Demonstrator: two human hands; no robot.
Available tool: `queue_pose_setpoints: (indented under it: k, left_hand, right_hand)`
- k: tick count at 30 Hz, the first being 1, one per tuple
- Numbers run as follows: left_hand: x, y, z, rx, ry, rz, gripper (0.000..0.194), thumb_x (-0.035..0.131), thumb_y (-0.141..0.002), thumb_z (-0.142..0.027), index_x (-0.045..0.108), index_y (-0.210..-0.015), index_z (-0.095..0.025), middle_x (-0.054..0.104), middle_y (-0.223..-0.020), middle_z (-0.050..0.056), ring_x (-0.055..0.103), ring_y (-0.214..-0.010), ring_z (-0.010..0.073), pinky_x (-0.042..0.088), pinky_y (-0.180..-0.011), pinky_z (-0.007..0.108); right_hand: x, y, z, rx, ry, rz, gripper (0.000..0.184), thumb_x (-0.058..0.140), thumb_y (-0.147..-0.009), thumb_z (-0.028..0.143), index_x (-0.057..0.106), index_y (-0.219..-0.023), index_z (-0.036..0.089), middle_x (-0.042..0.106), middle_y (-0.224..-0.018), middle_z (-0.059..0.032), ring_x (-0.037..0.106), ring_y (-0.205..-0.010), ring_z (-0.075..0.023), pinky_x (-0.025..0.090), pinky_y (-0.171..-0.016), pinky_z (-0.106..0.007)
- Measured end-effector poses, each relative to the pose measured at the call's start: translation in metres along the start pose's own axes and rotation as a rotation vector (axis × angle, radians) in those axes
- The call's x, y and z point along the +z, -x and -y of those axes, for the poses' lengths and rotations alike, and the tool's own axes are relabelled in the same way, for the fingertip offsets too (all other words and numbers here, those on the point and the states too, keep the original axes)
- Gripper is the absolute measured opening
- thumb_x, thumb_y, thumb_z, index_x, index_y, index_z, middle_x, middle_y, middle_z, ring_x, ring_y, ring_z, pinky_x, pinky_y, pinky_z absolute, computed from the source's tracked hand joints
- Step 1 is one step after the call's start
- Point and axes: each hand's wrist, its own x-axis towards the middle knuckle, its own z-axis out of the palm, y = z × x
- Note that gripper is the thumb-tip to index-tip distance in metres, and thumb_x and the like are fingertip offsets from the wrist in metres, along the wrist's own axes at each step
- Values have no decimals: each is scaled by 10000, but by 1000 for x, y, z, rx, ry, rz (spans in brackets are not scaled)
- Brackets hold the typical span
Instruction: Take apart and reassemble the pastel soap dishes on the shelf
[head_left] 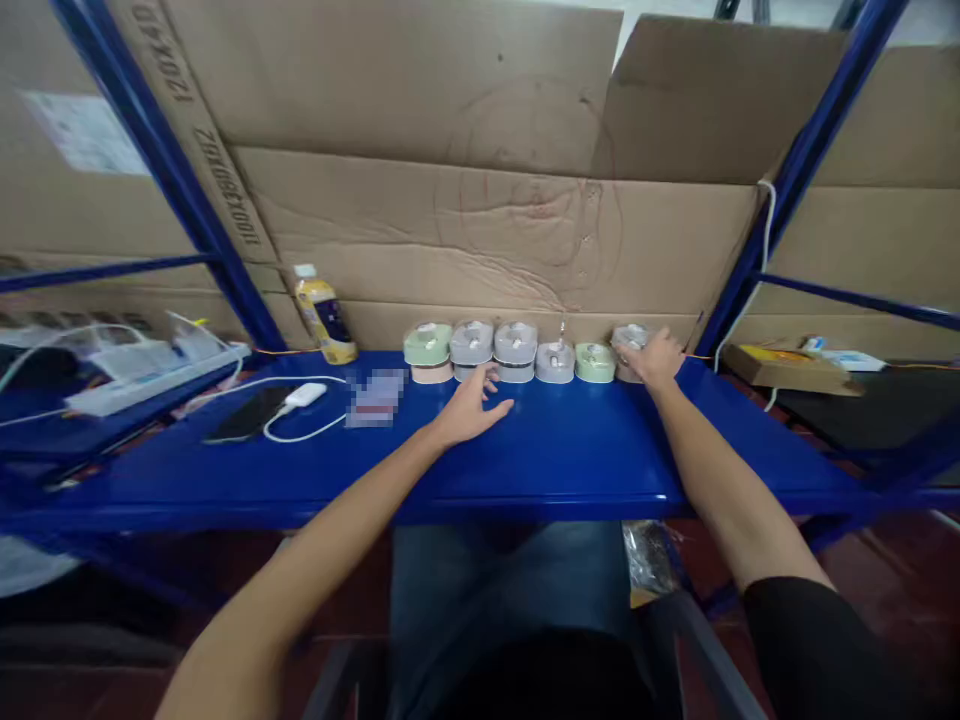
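Along the back of the blue shelf runs a row of small rounded boxes with shiny clear wrap on top. At its left end a green box point(427, 343) sits on a pinkish one. Beside it are a grey stack point(471, 343) and another grey stack point(515, 345), then a low grey box point(555, 363) and a low green box point(595, 363). My right hand point(654, 357) grips the beige box point(627, 340) at the right end. In front of the grey stacks hovers my left hand point(474, 410), fingers apart and holding nothing.
A yellow bottle point(325, 315) stands at the back left. Nearer lie a dark phone point(256, 413), a white plug point(305, 395) with its cable, and a blurred-out card point(377, 397). Blue posts flank the shelf point(525, 460); cardboard point(420, 220) backs it. Outside the right post lies an open carton point(791, 370).
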Motion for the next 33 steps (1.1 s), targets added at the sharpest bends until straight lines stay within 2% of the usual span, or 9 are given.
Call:
queue_pose_setpoints:
  k: [6, 10, 13, 15, 20, 24, 27, 29, 33]
  left_hand:
    - [-1, 1, 0, -6, -22, 19, 677, 696, -893, -455, 391, -1439, -196, 613, -1277, 137, 642, -1062, 241, 564, -887, 412]
    - [-2, 0, -2, -16, -25, 19, 677, 704, -884, -455, 403, -1432, -196, 610, -1276, 139, 640, -1064, 245, 566, -885, 414]
    - [-3, 1, -3, -22, -31, 34, 663, 699, -892, -460, 414, -1429, -195, 611, -1277, 136, 640, -1072, 245, 570, -885, 410]
    - [-3, 1, -2, -23, -36, 43, 648, 693, -899, -453, 420, -1426, -193, 613, -1281, 134, 642, -1073, 243, 574, -882, 407]
    - [-3, 0, 0, -21, -46, 30, 624, 707, -900, -422, 431, -1417, -206, 622, -1278, 122, 648, -1063, 237, 582, -871, 404]
    - [-1, 0, 0, -18, -44, 31, 629, 704, -903, -431, 439, -1420, -191, 625, -1273, 132, 654, -1061, 244, 586, -835, 395]
    - [-1, 0, -3, -14, -37, 33, 649, 722, -894, -445, 449, -1425, -190, 629, -1277, 139, 656, -1071, 255, 588, -860, 417]
    - [-3, 1, -5, -3, -15, 50, 725, 771, -861, -485, 448, -1444, -200, 627, -1303, 144, 656, -1105, 272, 585, -914, 451]
    - [-5, 2, -9, 15, 90, 148, 1056, 929, -681, -565, 403, -1524, -208, 576, -1427, 193, 613, -1280, 354, 537, -1063, 547]
  right_hand:
    - [-5, 9, 10, 0, -6, -100, 1049, 682, -842, 723, 390, -1512, -29, 564, -1406, -379, 553, -1308, -511, 417, -1081, -611]
    - [-16, 29, 31, -452, -51, -109, 818, 539, -963, 592, 423, -1525, 8, 387, -1621, -353, 385, -1492, -492, 334, -1176, -637]
    - [-13, 54, 58, -852, -84, 111, 796, 532, -976, 588, 416, -1580, 83, 316, -1715, -258, 310, -1578, -424, 303, -1248, -580]
    - [-8, 72, 75, -946, -62, 241, 845, 552, -969, 616, 392, -1606, 84, 276, -1741, -238, 272, -1606, -418, 289, -1273, -559]
    - [-17, 100, 89, -1005, 1, 431, 823, 644, -933, 610, 490, -1519, 52, 436, -1636, -288, 396, -1537, -444, 342, -1246, -555]
    - [-48, 109, 88, -908, -69, 369, 599, 563, -979, 632, 662, -1274, 121, 673, -1312, -244, 618, -1284, -428, 469, -1104, -569]
    - [-64, 116, 90, -699, -45, 337, 801, 602, -893, 763, 623, -1348, 105, 636, -1351, -286, 613, -1275, -483, 500, -1038, -604]
    - [-67, 120, 91, -594, -4, 454, 958, 657, -814, 814, 568, -1432, 88, 624, -1381, -317, 632, -1253, -510, 531, -987, -607]
    - [-65, 117, 86, -834, -197, 740, 1095, 823, -729, 677, 426, -1587, 124, 600, -1491, -268, 630, -1321, -448, 525, -1075, -550]
